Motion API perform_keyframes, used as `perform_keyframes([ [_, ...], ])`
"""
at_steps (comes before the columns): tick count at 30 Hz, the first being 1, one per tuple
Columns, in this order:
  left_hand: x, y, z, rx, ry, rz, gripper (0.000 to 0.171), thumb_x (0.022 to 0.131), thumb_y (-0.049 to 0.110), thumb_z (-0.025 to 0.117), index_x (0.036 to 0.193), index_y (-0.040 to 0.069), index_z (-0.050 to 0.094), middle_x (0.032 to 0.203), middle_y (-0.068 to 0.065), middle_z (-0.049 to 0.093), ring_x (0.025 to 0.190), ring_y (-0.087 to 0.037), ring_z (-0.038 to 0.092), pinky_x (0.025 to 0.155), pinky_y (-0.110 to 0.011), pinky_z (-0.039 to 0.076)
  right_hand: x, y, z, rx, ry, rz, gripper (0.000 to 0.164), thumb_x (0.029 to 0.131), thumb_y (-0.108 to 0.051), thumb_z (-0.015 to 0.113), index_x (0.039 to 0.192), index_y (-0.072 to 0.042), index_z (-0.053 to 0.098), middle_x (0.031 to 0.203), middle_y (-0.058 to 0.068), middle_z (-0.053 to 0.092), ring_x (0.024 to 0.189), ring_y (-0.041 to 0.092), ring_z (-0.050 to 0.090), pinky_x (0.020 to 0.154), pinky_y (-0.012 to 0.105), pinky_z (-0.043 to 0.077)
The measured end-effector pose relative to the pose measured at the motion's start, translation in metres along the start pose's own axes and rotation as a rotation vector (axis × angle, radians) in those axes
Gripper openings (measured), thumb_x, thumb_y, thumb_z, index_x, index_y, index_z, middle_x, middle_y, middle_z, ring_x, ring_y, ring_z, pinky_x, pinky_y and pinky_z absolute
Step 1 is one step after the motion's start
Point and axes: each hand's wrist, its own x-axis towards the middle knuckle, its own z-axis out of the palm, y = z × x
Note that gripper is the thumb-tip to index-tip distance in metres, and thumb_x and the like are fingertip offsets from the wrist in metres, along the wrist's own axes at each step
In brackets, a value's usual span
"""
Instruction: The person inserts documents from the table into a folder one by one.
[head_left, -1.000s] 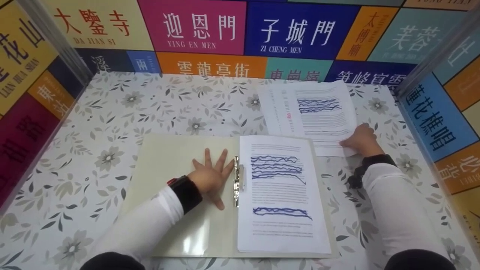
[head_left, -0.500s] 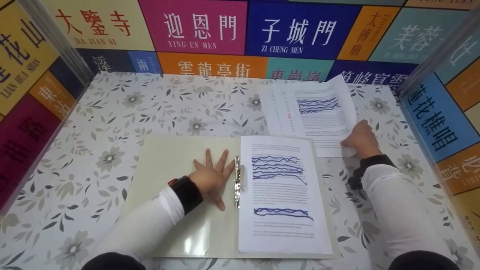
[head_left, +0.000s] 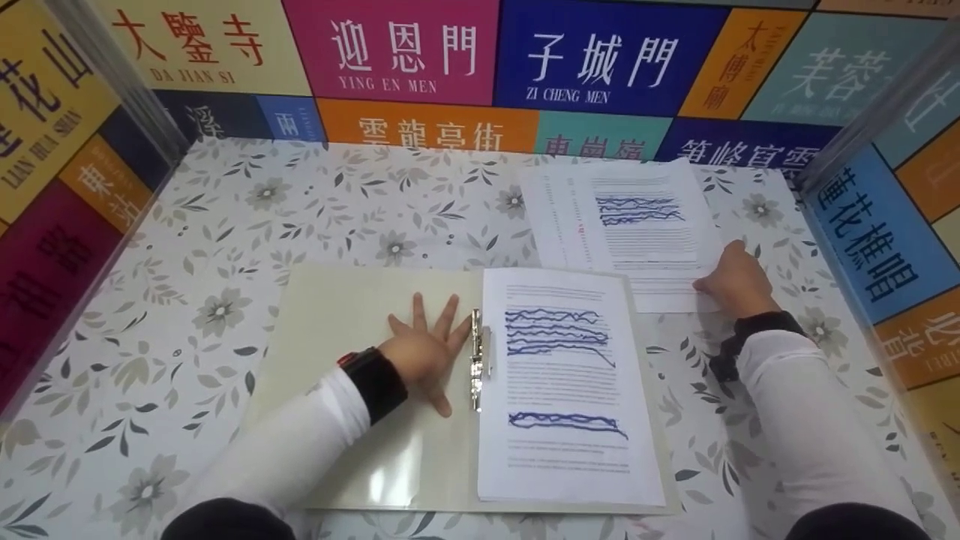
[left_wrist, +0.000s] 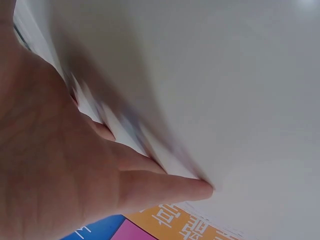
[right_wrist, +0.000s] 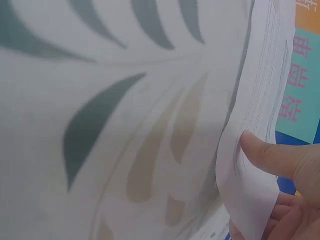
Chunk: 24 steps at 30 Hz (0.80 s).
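My left hand (head_left: 421,356) rests with fingers spread on the inside of the left cover of an open cream folder (head_left: 345,450). Its fingertips lie close to the folder's metal clip (head_left: 475,360). A stack of printed sheets (head_left: 562,390) with blue scribbled lines lies on the folder's right side. Behind it, at the far right, are loose printed sheets (head_left: 652,255), the top one also scribbled in blue. My right hand (head_left: 739,281) pinches their right edge. In the right wrist view the thumb presses on the paper (right_wrist: 255,185), with the fingers behind it.
A white tablecloth with grey leaves and flowers (head_left: 217,315) covers the table. Colourful panels with Chinese lettering (head_left: 390,52) stand along the back and both sides. The loose sheets reach close to the back panel.
The right hand has shifted slightly to the right with the paper's edge. The far right corner of the loose sheets rose, then came down again. My left hand keeps its place.
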Motion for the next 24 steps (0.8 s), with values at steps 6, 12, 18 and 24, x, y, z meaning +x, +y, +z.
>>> perform_keyframes([
  [6,0.0,0.001,0.0,0.014,-0.003,-0.012,0.139,0.058,0.066,0.079,0.154,0.026,-0.014,0.157,-0.012,-0.029,0.138,-0.06,-0.014,0.104,-0.077,0.02,-0.001,0.011,-0.001,-0.027,0.006,-0.059,0.054,0.095,-0.005,0.043,0.137,0.023,0.025,0.133,0.045,0.036,0.125,0.057,0.036,0.108,0.063,0.031],
  [12,0.001,0.001,0.002,0.03,-0.002,-0.005,0.139,0.059,0.067,0.078,0.154,0.025,-0.014,0.157,-0.012,-0.029,0.138,-0.06,-0.013,0.105,-0.076,0.02,-0.004,0.024,-0.005,0.078,0.008,-0.054,0.046,0.095,-0.004,0.035,0.133,0.021,0.031,0.133,0.043,0.038,0.122,0.055,0.039,0.106,0.061,0.033],
  [18,0.01,-0.002,0.005,0.035,-0.023,-0.012,0.141,0.059,0.068,0.077,0.152,0.026,-0.02,0.154,-0.012,-0.036,0.136,-0.061,-0.017,0.104,-0.077,0.018,-0.003,0.034,-0.014,0.139,0.01,0.045,0.051,0.096,-0.008,0.037,0.14,0.017,0.029,0.138,0.041,0.035,0.126,0.052,0.038,0.107,0.059,0.035],
  [24,0.005,-0.002,0.003,0.047,-0.015,-0.01,0.139,0.06,0.069,0.076,0.153,0.025,-0.017,0.155,-0.014,-0.033,0.136,-0.061,-0.014,0.104,-0.076,0.019,-0.004,0.043,-0.026,0.169,0.004,0.104,0.054,0.096,-0.009,0.04,0.142,0.017,0.026,0.141,0.041,0.033,0.13,0.053,0.036,0.107,0.058,0.037],
])
